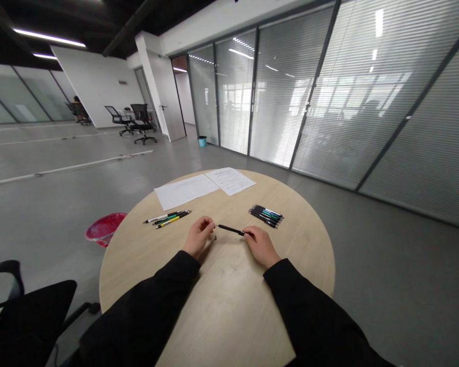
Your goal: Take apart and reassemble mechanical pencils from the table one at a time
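Over the middle of the round table, my right hand pinches one end of a slim black pen, which lies nearly level and points left. At its thin tip is my left hand, closed with the fingertips pressed together. Whether those fingers grip the tip or some tiny part is too small to tell. Just below the left fingertips, a small dark speck shows on the wood. To the left lie a few pens in white, green and yellow with black. Several dark pens are lined up side by side on the right.
Two printed paper sheets lie at the table's far edge. A red bin stands on the floor at left, with a black chair nearer me. Farther off are office chairs, a blue bin and glass partitions with blinds.
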`<action>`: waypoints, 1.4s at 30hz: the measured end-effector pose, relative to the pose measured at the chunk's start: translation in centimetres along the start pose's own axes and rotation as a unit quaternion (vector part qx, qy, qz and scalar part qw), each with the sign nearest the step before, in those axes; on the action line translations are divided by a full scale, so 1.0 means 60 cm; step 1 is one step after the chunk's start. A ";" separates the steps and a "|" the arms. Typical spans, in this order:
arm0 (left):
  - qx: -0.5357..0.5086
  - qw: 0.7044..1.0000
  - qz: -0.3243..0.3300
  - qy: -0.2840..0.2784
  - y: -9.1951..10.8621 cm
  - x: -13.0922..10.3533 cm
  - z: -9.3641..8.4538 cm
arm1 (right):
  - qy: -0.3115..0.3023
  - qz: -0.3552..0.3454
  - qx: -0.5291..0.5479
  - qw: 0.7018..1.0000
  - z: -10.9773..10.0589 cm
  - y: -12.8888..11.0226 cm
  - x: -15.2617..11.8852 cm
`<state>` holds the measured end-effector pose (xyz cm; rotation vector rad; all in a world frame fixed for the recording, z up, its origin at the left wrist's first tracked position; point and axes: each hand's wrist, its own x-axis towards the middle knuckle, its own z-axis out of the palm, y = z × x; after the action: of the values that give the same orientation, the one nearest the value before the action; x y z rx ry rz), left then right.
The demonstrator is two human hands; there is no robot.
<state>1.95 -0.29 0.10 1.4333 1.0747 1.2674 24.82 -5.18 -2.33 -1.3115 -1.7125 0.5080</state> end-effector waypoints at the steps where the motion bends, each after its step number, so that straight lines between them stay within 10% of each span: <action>1: -0.003 1.000 -0.002 0.001 -0.001 0.000 0.000 | 0.002 0.001 0.002 1.000 0.000 0.000 0.000; 42: 0.043 0.997 0.022 -0.059 0.000 -0.004 0.000 | -0.004 0.001 -0.007 1.000 0.004 0.001 -0.002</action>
<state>1.95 -0.54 0.08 1.5833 1.0345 1.1639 24.67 -5.24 -2.56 -1.3231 -1.7227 0.5044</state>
